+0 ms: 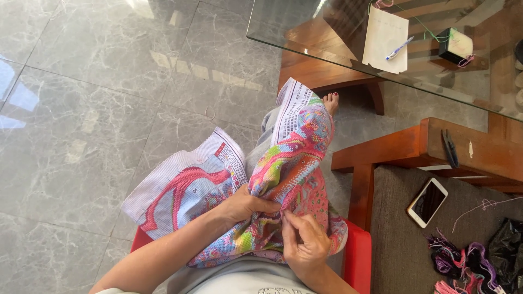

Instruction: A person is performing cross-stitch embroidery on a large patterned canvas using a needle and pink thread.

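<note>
Head view, as I read it left to right: cross-stitch canvas (261, 179) draped over the lap, pink and multicolour pattern. Left hand (246, 206) clamped on a fold of it. Right hand (305, 242) just beside, fingertips pinched at the fabric; can't make out a needle. Smartphone (427, 202) on the cushion, thread skeins (463, 261) far right.

A phone (427, 202) lies right of the embroidery cloth (272, 179), threads (463, 261) nearby.
</note>
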